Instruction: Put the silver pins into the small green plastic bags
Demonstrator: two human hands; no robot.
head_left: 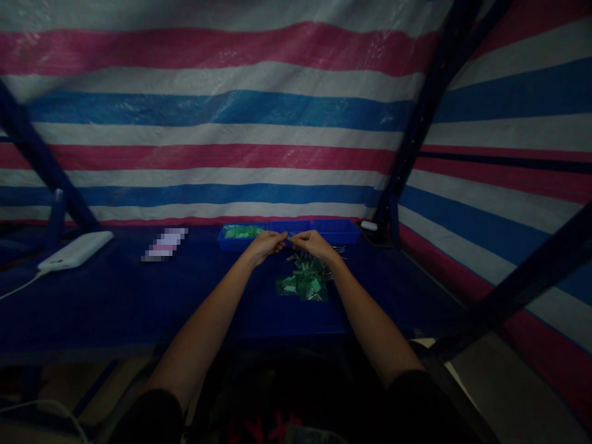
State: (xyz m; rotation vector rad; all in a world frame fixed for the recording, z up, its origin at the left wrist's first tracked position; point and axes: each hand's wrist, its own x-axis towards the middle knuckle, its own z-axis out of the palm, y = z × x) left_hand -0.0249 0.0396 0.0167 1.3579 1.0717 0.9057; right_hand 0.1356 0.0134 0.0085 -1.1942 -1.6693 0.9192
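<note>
"Progress?"
"Partial, I judge. On the flat, dark-blue counter stands a blue rectangular plastic tray; beside it, left hand and right hand. The tray holds shiny green plastic packets; a pile of similar packets and thin silvery metal pieces remain outside."

"Grip?"
"Both pinched, fingertips meeting on a tiny dark piece, unidentifiable."

"Clearance?"
"Tray edge close; widest room leftward, along the counter's near edge."

On the table, bags lie before three adjoining trays.
</note>
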